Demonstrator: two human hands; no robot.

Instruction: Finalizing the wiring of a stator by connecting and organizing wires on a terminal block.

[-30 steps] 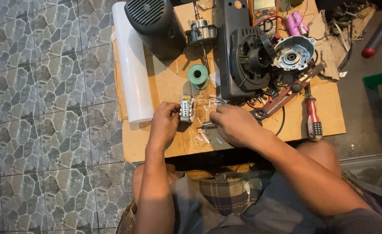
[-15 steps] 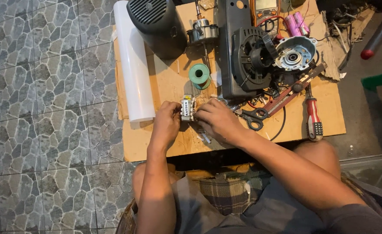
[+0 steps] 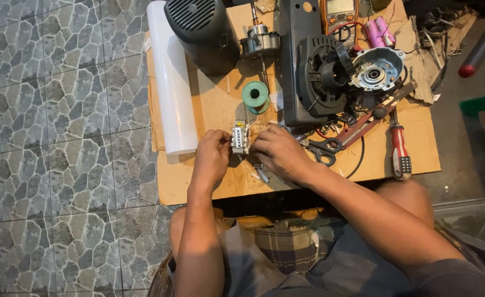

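A small white rectangular part point(image 3: 240, 137) with a printed label is pinched between both hands over a sheet of cardboard point(image 3: 209, 104). My left hand point(image 3: 212, 157) grips its left side with thumb and fingers. My right hand point(image 3: 275, 151) closes on its right side. A few small loose pieces point(image 3: 261, 173) lie on the cardboard just under my right hand.
On the cardboard: a white tube point(image 3: 171, 77), a black motor housing point(image 3: 201, 30), a green solder spool point(image 3: 255, 94), a dismantled dark motor unit point(image 3: 325, 71), scissors point(image 3: 325, 149), a red-handled screwdriver point(image 3: 399, 151), a multimeter point(image 3: 338, 10). Stone-pattern tiles point(image 3: 55, 137) lie left.
My right hand has moved left from the cardboard to the white part, which both hands now grip. The part sits slightly higher than before.
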